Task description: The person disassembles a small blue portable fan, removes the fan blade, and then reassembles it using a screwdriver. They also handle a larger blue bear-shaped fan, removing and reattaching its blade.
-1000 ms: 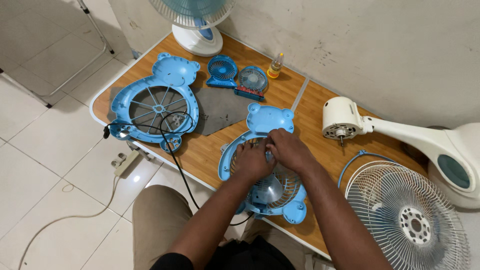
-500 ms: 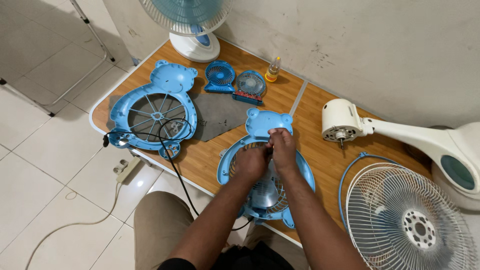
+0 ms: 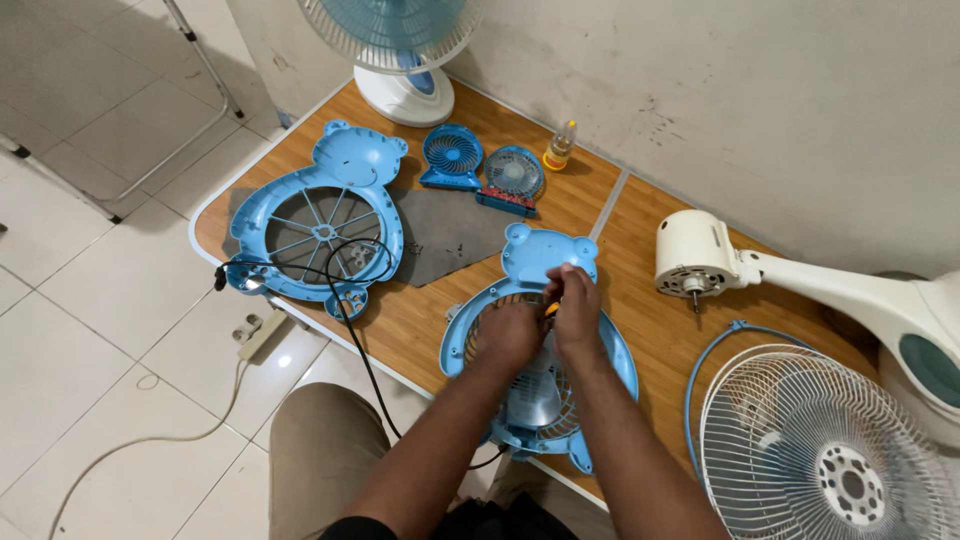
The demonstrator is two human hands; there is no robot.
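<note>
Near the front edge of the wooden bench [image 3: 420,330] lies a blue bear-shaped plastic fan housing [image 3: 545,340], its long axis running from the wall toward the person. Both hands meet over its upper grille: the left hand [image 3: 508,332] rests curled on it, and the right hand [image 3: 577,310] has its fingers closed on a small yellow-tipped tool [image 3: 551,309]. One matching blue bear-shaped grille cover [image 3: 322,222] lies toward the left edge, with two small blue fans [image 3: 482,165] behind.

Blue bear-shaped plastic grille [image 3: 322,222] sits at nine o'clock; white wire fan guard [image 3: 825,455] lies at four o'clock.
</note>
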